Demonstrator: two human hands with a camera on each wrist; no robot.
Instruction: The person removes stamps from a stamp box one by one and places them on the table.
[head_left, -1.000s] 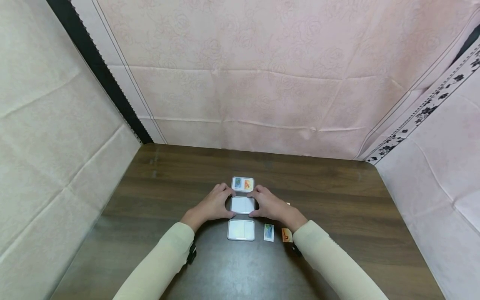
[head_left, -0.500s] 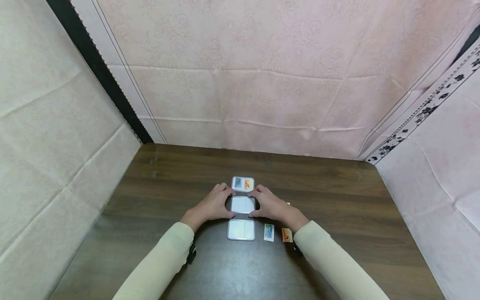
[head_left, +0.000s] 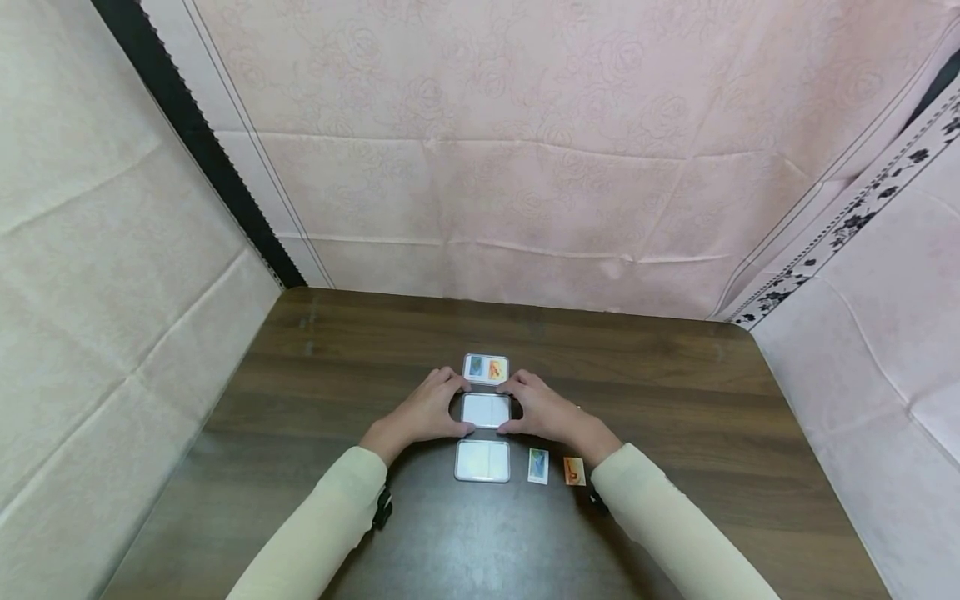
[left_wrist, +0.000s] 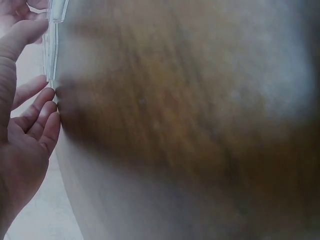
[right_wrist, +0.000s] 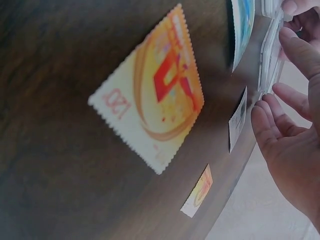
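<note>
Three flat clear plastic cases lie in a column on the wooden table. My left hand (head_left: 429, 408) holds the left side of the middle case (head_left: 486, 410), thumb at the near corner and fingers at the far one. On its right side my right hand (head_left: 542, 410) does the same. Beyond it, the far case (head_left: 486, 368) has a blue-green and an orange stamp inside. No stamp shows in the near case (head_left: 482, 461). Right of that lie a blue-green postage stamp (head_left: 537, 466) and an orange postage stamp (head_left: 574, 471), the latter close to my right sleeve.
The right wrist view shows a greyish stamp (right_wrist: 239, 122) and a second orange stamp (right_wrist: 200, 192) farther back; in the head view my right arm mostly covers them. Pale cloth (head_left: 487, 192) hangs behind the table (head_left: 337, 350) and along both sides.
Both hands stay at the middle case. My right wrist and sleeve have shifted very slightly to the right; the cases and stamps lie as before.
</note>
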